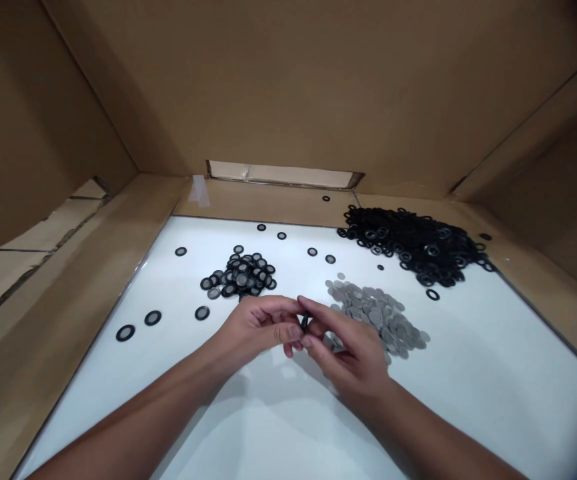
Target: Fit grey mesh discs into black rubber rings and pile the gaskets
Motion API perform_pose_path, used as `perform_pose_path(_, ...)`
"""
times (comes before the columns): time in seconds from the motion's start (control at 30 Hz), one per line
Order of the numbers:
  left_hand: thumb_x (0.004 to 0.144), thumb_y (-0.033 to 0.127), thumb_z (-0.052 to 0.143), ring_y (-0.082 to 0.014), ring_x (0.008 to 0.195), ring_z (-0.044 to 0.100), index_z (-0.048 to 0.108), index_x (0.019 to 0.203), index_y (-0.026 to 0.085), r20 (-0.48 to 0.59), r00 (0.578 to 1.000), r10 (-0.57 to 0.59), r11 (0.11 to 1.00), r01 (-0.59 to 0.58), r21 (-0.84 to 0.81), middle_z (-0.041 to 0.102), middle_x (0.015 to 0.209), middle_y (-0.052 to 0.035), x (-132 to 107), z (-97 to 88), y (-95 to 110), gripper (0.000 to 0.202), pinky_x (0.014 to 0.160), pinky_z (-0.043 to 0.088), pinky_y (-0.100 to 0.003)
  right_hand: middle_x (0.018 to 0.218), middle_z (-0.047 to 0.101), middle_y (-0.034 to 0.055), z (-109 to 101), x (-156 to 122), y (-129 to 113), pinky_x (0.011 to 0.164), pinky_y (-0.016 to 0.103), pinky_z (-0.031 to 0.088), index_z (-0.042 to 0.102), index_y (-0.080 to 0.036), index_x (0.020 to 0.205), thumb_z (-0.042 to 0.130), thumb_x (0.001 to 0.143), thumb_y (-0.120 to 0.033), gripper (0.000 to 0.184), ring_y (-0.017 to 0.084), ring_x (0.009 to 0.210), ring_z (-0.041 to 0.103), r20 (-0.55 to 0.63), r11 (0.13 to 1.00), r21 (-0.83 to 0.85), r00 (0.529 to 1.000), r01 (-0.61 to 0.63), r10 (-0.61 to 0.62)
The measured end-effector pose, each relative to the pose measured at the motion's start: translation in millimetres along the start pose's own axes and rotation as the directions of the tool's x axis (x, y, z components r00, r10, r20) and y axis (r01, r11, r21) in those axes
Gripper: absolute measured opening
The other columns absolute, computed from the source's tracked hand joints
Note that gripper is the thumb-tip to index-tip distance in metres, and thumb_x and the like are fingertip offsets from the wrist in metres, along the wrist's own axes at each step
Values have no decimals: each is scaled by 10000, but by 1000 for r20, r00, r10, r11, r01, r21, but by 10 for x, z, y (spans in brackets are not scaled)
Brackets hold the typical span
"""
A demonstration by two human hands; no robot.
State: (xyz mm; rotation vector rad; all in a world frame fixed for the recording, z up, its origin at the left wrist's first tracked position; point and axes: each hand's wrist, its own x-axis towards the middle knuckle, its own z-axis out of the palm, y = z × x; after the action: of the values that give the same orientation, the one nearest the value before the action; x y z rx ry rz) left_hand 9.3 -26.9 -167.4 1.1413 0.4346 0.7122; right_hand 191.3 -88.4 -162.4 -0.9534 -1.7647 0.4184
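Note:
My left hand (258, 328) and my right hand (349, 350) meet over the middle of a white surface (493, 373). Both pinch one small black ring (305, 322) between their fingertips. Just behind the left hand lies a small heap of black rings with grey mesh centres (241, 275). A flat pile of grey mesh discs (378, 313) lies right behind the right hand. A big heap of plain black rings (413, 243) sits at the far right.
Cardboard walls (288, 87) enclose the white surface on three sides. Loose filled rings lie scattered on the left, such as one ring (125, 333) near the left edge, and a few more rings (313, 252) lie between the heaps.

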Motion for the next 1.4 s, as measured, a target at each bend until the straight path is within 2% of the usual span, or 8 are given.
perform_pose_path(0.1,878,297,759,-112,664,638,782,867,190,-46,999,-26,998,29,62,709,737,-1,-4,12,33,110,650,532,-228,696,650,-39,-11,4,1,596,239,556,603,-267,1367,615,940,-117,453,112,573,618,-8,997,-70,1000,-15,14)
perform_pose_path(0.27,868,273,759,-117,674,642,738,694,164,-96,995,-39,989,52,138,702,702,-1,0,23,66,206,651,520,-224,684,636,-43,-31,15,-6,604,230,556,637,-233,1264,615,907,-87,386,106,560,613,5,991,-135,1000,-5,5)
perform_pose_path(0.5,851,274,764,-122,632,664,775,846,192,-114,993,29,966,2,257,731,686,9,-32,39,50,84,631,525,-230,664,660,-52,-66,51,3,585,198,553,659,-211,1175,605,875,-74,334,88,525,607,25,972,-231,999,46,-41)
perform_pose_path(0.73,862,256,733,-134,603,672,789,898,186,-77,991,111,862,-58,503,715,627,9,-26,74,88,96,619,502,-231,612,676,-58,-92,81,14,563,197,534,683,-196,1080,644,852,-89,255,81,492,613,20,941,-318,993,118,-118)
perform_pose_path(0.97,899,284,660,-151,619,663,775,835,152,-38,998,43,878,-20,478,737,712,-42,-26,127,83,186,627,522,-260,644,701,-37,-90,61,4,550,205,524,678,-203,1030,647,855,-113,199,94,532,645,-22,913,-380,985,149,-171)
perform_pose_path(1.1,906,298,629,-161,613,662,768,889,153,-50,999,19,873,7,488,704,651,-30,-32,153,85,201,615,510,-269,651,706,-35,-92,54,8,556,222,524,675,-220,1020,642,882,-124,171,102,535,641,-45,901,-411,984,141,-175)
perform_pose_path(1.2,904,312,641,-164,637,655,750,848,163,-55,998,5,862,24,506,693,653,-24,-28,156,88,193,623,496,-271,614,676,-36,-95,57,30,536,244,511,677,-219,1019,662,881,-147,157,113,502,612,-17,883,-443,983,156,-182)
perform_pose_path(1.4,980,297,549,-134,645,607,681,742,172,-113,993,24,875,34,484,671,660,-10,-10,125,96,300,642,476,-251,649,655,-30,-99,55,61,530,246,498,655,-216,1224,620,933,-169,297,120,537,613,55,885,-454,994,105,-90)
